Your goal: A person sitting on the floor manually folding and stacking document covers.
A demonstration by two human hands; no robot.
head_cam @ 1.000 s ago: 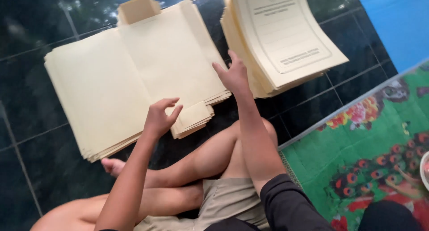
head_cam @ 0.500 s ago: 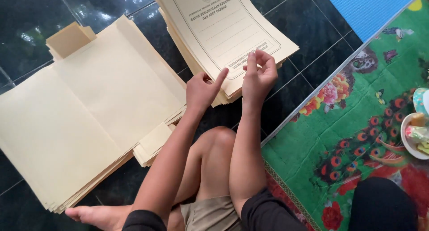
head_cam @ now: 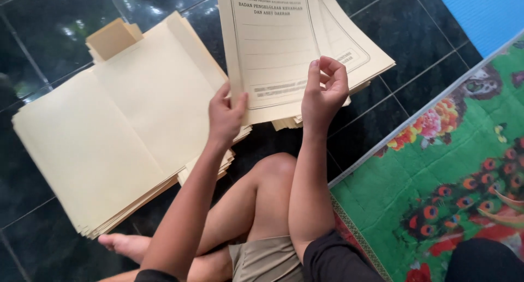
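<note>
Bare dark tile floor point(head_cam: 415, 64) to the right of the printed folder stack point(head_cam: 349, 47), open for passage as far as the green patterned mat point(head_cam: 436, 195). More free tile at far left point(head_cam: 22, 53) and below the opened cream folders point(head_cam: 109, 145). Blocked in the middle: opened folders spread wide on the left, raised top folder point(head_cam: 273, 47) ahead, bent knee point(head_cam: 273, 173) just under both hands. Only a narrow dark gap between the two stacks.

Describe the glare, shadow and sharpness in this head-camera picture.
Head view: pale window reflections streak the glossy dark tiled floor at upper left; the cream printed folder cover, pinched by left hand and right hand, looks evenly lit and sharp; soft shadow lies under the legs.
</note>
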